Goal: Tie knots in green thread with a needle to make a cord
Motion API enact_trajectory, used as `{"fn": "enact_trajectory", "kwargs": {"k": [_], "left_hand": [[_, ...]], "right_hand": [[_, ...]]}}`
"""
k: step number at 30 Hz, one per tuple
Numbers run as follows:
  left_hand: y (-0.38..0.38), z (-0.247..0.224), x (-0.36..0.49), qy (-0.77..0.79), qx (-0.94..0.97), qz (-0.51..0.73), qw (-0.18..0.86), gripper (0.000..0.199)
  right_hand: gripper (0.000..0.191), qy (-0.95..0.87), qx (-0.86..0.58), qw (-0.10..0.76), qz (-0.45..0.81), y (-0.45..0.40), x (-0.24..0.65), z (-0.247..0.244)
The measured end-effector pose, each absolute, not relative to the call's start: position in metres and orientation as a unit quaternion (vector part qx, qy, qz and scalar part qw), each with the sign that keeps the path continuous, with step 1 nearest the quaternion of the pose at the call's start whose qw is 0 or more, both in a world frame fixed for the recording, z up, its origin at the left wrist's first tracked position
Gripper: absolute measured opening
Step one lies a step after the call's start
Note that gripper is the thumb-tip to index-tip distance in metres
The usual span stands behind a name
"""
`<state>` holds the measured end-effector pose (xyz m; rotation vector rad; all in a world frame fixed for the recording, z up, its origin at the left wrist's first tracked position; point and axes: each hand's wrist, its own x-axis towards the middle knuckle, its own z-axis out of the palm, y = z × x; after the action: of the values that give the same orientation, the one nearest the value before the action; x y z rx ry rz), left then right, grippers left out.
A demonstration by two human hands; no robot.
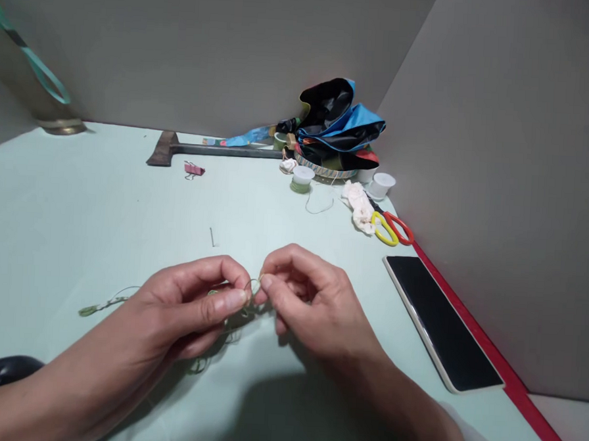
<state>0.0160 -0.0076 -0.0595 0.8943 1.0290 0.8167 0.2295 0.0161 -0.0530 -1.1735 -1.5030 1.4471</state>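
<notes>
My left hand [196, 304] pinches thin green thread [255, 285] between thumb and forefinger, near the middle of the view. Close beside it on the right, my right hand [305, 297] pinches the same thread, with a small loop showing between the fingertips. More loose green loops hang below my left hand, partly hidden by its fingers. Left of my left wrist, a green thread bundle [88, 310] lies on the pale table [76, 235]. A small metal pin [212, 236] rests on the table beyond my hands.
A hammer-like axe [164, 149], a pink binder clip [194, 169], a green thread spool [302, 179] and a blue-black pouch [343, 127] lie at the back. Scissors [385, 229] and a phone [442, 320] are on the right. A black object [5, 373] sits at lower left.
</notes>
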Motion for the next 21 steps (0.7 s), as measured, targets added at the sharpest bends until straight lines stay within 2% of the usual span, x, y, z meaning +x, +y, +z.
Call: {"fn": "enact_trajectory", "kwargs": {"k": [8, 13, 17, 21], "left_hand": [[-0.005, -0.059, 0.02, 0.463, 0.396, 0.37, 0.701, 0.024], [-0.005, -0.062, 0.018, 0.473, 0.425, 0.379, 0.672, 0.02], [-0.001, -0.065, 0.019, 0.459, 0.413, 0.401, 0.676, 0.021], [0.0, -0.066, 0.018, 0.469, 0.4, 0.413, 0.67, 0.035]], "right_hand": [[0.017, -0.505, -0.373, 0.46, 0.628, 0.022, 0.235, -0.055], [0.036, -0.424, -0.401, 0.478, 0.657, 0.023, 0.235, -0.057], [0.025, -0.45, -0.407, 0.492, 0.624, 0.023, 0.238, -0.057], [0.024, -0.455, -0.408, 0.532, 0.585, 0.025, 0.242, -0.057]]}}
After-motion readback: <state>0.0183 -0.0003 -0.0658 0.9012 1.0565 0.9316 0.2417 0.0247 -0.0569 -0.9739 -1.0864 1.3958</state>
